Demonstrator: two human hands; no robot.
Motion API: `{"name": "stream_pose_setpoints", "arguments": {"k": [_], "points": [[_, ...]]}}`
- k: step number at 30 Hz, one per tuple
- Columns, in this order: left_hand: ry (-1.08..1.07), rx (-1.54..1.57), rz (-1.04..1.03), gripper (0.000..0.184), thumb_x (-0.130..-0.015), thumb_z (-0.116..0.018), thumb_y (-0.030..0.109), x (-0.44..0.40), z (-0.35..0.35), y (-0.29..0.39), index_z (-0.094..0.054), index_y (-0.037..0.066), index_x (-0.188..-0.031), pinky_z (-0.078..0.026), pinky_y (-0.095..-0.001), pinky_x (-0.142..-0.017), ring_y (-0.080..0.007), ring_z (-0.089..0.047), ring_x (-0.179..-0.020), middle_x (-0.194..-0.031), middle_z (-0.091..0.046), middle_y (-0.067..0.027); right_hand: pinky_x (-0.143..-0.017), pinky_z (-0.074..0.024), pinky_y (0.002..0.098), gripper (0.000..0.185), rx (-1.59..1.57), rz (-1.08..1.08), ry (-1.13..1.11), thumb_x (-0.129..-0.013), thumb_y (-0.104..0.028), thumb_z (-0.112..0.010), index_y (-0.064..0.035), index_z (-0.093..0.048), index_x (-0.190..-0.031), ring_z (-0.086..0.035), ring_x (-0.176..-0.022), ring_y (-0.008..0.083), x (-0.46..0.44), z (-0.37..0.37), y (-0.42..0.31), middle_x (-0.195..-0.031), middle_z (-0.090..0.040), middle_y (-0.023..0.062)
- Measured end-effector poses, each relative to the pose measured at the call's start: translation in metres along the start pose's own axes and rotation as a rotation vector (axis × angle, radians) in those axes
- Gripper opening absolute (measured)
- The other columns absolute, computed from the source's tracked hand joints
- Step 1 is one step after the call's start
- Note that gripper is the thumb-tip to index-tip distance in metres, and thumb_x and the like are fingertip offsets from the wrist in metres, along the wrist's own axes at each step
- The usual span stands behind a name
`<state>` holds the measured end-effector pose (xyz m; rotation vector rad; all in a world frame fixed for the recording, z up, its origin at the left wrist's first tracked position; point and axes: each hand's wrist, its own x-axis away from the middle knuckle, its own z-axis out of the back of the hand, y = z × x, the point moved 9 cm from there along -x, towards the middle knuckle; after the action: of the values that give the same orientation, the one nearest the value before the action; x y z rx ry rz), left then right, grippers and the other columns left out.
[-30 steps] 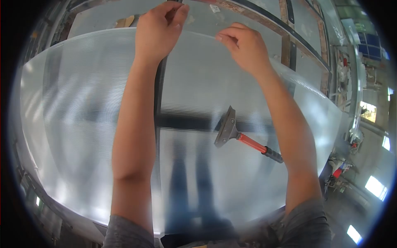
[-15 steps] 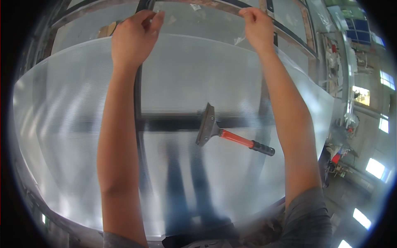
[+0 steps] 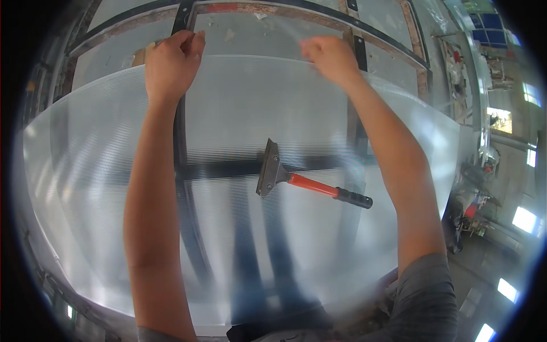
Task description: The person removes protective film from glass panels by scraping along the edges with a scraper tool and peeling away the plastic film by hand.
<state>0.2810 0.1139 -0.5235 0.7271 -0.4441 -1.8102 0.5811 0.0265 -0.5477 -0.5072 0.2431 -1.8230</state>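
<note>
A large translucent ribbed plastic sheet [image 3: 256, 102] lies across a metal frame. At its far edge, my left hand [image 3: 171, 67] is closed, with thumb and fingers pinched together; whatever they hold is too small or clear to name. My right hand [image 3: 333, 57] is raised over the far edge to the right, fingers curled in and a little blurred. What sits in that grip, if anything, cannot be made out. Between my forearms a scraper [image 3: 302, 181] rests on the sheet, its wide metal blade to the left and its red and black handle pointing right. Neither hand touches it.
Beyond the sheet runs the dark metal frame [image 3: 183, 17] with rust-coloured bars. A small brown piece [image 3: 138, 57] lies near my left hand. Assorted equipment [image 3: 470, 211] stands on the workshop floor at the right, and bright patches show along the far right.
My right hand has moved left and slightly down, towards my left hand. The view has shifted a little, so the scraper appears further left. Both hands stay closed.
</note>
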Motion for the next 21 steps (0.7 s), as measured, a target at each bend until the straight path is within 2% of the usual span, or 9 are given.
{"name": "stream_pose_setpoints", "arguments": {"k": [3,4,8,11,13,14,15,17,21], "points": [[0.007,-0.023,-0.028,0.036,-0.092,-0.06,0.041,-0.002,0.003,0.004,-0.07,0.007,-0.084,-0.05,-0.0401,-0.064,-0.0327,-0.064,-0.067,-0.072,-0.067,-0.0114,-0.064,-0.0519,0.0412,0.025,0.39,0.125,0.553,-0.093,-0.027,-0.055,-0.0094,-0.072,-0.091,-0.069,-0.074,0.0278,-0.019,0.074,0.017,-0.084,-0.07,0.0157],[0.008,-0.044,-0.034,0.037,-0.092,-0.06,0.041,-0.001,0.003,0.006,-0.07,0.007,-0.083,-0.05,-0.0408,-0.064,-0.0334,-0.064,-0.067,-0.071,-0.066,-0.012,-0.06,-0.0498,0.0403,0.028,0.497,0.319,0.84,-0.096,-0.033,-0.051,-0.0093,-0.064,-0.089,-0.061,-0.062,0.0221,-0.023,0.112,0.03,-0.072,-0.06,0.0084],[0.006,-0.143,-0.077,0.038,-0.092,-0.061,0.042,-0.007,0.0,0.012,-0.068,0.006,-0.08,-0.048,-0.0435,-0.063,-0.0345,-0.062,-0.066,-0.068,-0.064,-0.0133,-0.068,-0.0525,0.0409,0.029,0.804,-0.077,0.891,-0.096,-0.025,-0.049,-0.0055,-0.07,-0.097,-0.07,-0.079,0.0298,-0.013,0.283,0.104,-0.089,-0.069,0.0202],[0.065,-0.098,-0.135,0.039,-0.092,-0.061,0.042,-0.006,0.003,0.02,-0.068,0.005,-0.079,-0.048,-0.0444,-0.064,-0.0337,-0.062,-0.067,-0.068,-0.063,-0.0135,-0.062,-0.0515,0.0425,0.026,0.55,-0.001,1.281,-0.099,-0.03,-0.048,-0.0064,-0.059,-0.105,-0.062,-0.061,0.021,0.099,0.459,0.067,-0.068,-0.058,0.0061],[0.005,-0.128,-0.111,0.04,-0.092,-0.06,0.044,-0.007,-0.001,0.014,-0.068,0.006,-0.084,-0.048,-0.0425,-0.066,-0.0327,-0.063,-0.069,-0.072,-0.064,-0.013,-0.072,-0.049,0.0468,0.046,0.552,0.07,1.609,-0.106,-0.027,-0.035,0.0063,-0.063,-0.091,-0.063,-0.077,0.0338,0.202,0.55,0.034,-0.085,-0.067,0.0207],[-0.052,-0.181,-0.071,0.042,-0.093,-0.059,0.047,-0.009,-0.006,0.008,-0.069,0.007,-0.089,-0.049,-0.0407,-0.067,-0.0316,-0.064,-0.07,-0.075,-0.066,-0.0126,-0.064,-0.0465,0.049,0.051,0.729,0.22,1.781,-0.106,-0.031,-0.033,0.0035,-0.06,-0.08,-0.059,-0.065,0.038,0.258,0.557,-0.01,-0.071,-0.061,0.0229],[-0.054,-0.163,-0.089,0.042,-0.093,-0.059,0.047,-0.01,-0.008,0.01,-0.069,0.007,-0.089,-0.049,-0.0407,-0.067,-0.0316,-0.064,-0.07,-0.075,-0.066,-0.0126,-0.065,-0.0465,0.0492,0.051,0.829,0.397,1.736,-0.106,-0.034,-0.034,0.0027,-0.06,-0.082,-0.058,-0.064,0.0368,0.301,0.57,-0.042,-0.07,-0.061,0.0222],[-0.048,-0.175,-0.107,0.043,-0.093,-0.058,0.048,-0.009,-0.009,0.007,-0.069,0.007,-0.088,-0.049,-0.0408,-0.066,-0.0317,-0.063,-0.069,-0.073,-0.065,-0.0127,-0.068,-0.0474,0.0483,0.046,0.931,0.308,1.708,-0.105,-0.035,-0.037,0.0011,-0.061,-0.089,-0.06,-0.069,0.0372,0.393,0.617,-0.053,-0.075,-0.062,0.0217],[-0.076,-0.172,-0.073,0.039,-0.094,-0.058,0.045,-0.01,-0.007,0.008,-0.069,0.008,-0.094,-0.05,-0.0392,-0.07,-0.0289,-0.065,-0.074,-0.079,-0.067,-0.0117,-0.079,-0.0512,0.0446,0.039,1.256,-0.563,1.206,-0.102,-0.038,-0.045,-0.0055,-0.061,-0.118,-0.064,-0.089,0.0388,0.634,0.641,0.083,-0.097,-0.068,0.0198]]}}
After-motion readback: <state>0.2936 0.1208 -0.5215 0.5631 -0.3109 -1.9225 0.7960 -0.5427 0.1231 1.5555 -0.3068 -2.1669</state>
